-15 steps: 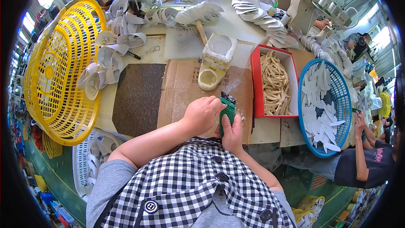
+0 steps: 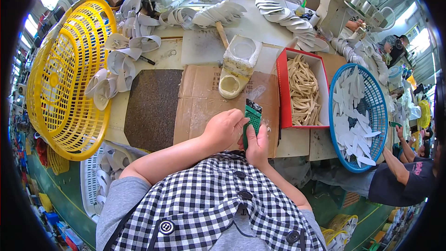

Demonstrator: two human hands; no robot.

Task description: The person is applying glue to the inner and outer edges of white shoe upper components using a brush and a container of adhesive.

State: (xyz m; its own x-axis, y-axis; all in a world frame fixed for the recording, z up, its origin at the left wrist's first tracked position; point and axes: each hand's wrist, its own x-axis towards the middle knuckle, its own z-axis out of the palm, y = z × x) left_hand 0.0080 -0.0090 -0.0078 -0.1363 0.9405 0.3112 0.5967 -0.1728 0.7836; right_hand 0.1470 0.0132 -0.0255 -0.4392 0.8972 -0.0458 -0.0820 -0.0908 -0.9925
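Observation:
Over the cardboard sheet (image 2: 200,97), close to my body, I hold a flat green piece (image 2: 252,117) with a perforated-looking surface and a crinkled black end pointing away from me. My right hand (image 2: 258,145) is wrapped round its lower part, the thumb lying along its face. From the left, my left hand (image 2: 226,129) reaches in with fingers pinched together at the green piece's left edge; anything else between those fingertips is hidden. Beyond my hands stands a whitish, glue-crusted holder (image 2: 240,58) with two round wells, a wooden brush handle (image 2: 222,35) sticking up behind it.
At right stand a red box (image 2: 284,95) of narrow beige strips and a blue basket (image 2: 332,125) of white pieces. A dark board (image 2: 153,107) lies left, near a large yellow basket (image 2: 69,74). White curved pieces (image 2: 123,72) and sewing machines line the back. Other people work nearby.
The green piece has shifted slightly up and right and turned a little in my right hand. My left hand moved slightly right with it. The co-worker at the right has lowered an arm.

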